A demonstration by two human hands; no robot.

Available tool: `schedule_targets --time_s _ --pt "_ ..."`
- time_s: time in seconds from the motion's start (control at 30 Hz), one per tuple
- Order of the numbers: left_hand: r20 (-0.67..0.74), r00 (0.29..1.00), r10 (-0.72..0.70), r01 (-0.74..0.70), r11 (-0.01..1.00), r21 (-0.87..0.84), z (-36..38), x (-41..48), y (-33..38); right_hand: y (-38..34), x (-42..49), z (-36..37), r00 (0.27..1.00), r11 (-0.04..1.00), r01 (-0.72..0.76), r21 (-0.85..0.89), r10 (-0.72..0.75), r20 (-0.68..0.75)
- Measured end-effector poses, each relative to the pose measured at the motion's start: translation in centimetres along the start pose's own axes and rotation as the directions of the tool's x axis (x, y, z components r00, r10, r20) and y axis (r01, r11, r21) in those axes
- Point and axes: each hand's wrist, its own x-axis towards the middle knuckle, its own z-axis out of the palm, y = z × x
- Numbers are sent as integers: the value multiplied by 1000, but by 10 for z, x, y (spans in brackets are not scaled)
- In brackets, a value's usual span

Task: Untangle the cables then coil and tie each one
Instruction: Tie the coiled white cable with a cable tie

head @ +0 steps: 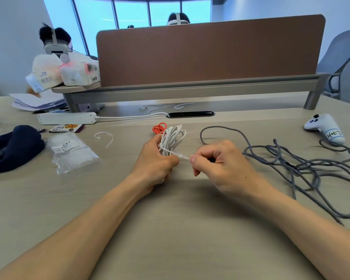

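Note:
My left hand (157, 162) grips a coiled white cable (173, 137) upright above the desk. A white zip tie (181, 156) wraps around the coil's lower part. My right hand (220, 161) pinches the tie's free end between thumb and forefinger, just right of the coil. Behind the coil lies a small orange cable bundle (159, 127). To the right, a long grey braided cable (287, 158) sprawls loose and tangled over the desk.
A clear bag of zip ties (73, 152) and a loose zip tie (104, 137) lie at the left, beside a dark blue cloth (12, 148). A white power strip (67, 118) sits further back. A white controller (324, 127) rests at the right. A brown divider (210, 49) closes the far side.

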Motion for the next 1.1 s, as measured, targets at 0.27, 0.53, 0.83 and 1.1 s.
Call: schedule_targets --time_s 0.27,0.53,0.83,1.1 --pt "-172 983 61 -13 964 267 -7 12 -11 -16 -12 17 983 986 135 96 -145 114" --pt "-214 911 354 -203 833 514 -11 11 -9 -9 -7 9 952 993 -102 63 79 295" --pt "58 875 480 -404 661 632 3 -7 1 -1 -4 15 947 958 -243 152 200 253" --pt "34 898 439 -336 634 697 0 0 1 -6 -3 19 963 973 -155 173 109 248"
